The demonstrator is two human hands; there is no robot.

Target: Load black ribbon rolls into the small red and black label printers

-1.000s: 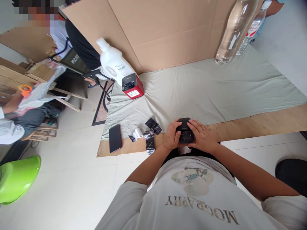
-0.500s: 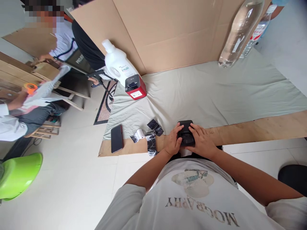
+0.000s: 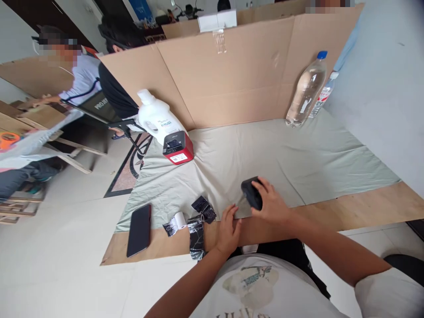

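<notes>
A small black printer [image 3: 251, 193] is tilted up in my right hand [image 3: 271, 203], whose fingers grip its right side just above the cloth. My left hand [image 3: 228, 234] holds nothing; it rests with fingers apart at the table's wooden front edge. Left of that hand lie a dark crumpled strip [image 3: 204, 209], a black marbled roll [image 3: 196, 234] partly unwound, and a small white paper roll [image 3: 179, 220] with a dark patterned tail. Farther left lies a dark smartphone [image 3: 139, 229].
On the greenish cloth [image 3: 232, 154] stand a red and black box-shaped device [image 3: 179, 148] and a white jug [image 3: 159, 115]. A large water bottle [image 3: 306, 92] and a smaller bottle [image 3: 323, 95] lean by the cardboard screen [image 3: 225, 79]. Other people sit at the left.
My left hand has let go of the printer and moved left. My right hand has lifted and tilted the printer, carrying it slightly away from me. The head view has tipped upward.
</notes>
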